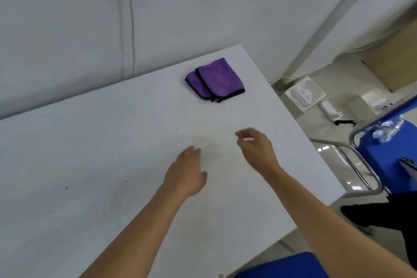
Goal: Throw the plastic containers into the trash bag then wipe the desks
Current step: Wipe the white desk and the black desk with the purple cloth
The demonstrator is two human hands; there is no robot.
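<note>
Head view: a white desk stands against a plain white wall, its right edge running diagonally from the far corner to the near side, and just past that edge are floor and a blue chair with clear crumpled plastic on top. The purple cloth, folded and black-trimmed, lies flat near the far right corner, apart from both hands, with bare desktop all round. The left hand is low over mid-desk, fingers straight, together, holding nothing; the right hand is beside it nearer the edge, fingers loosely curled, with a pale sliver at the tips; cannot tell if it is pinched.
</note>
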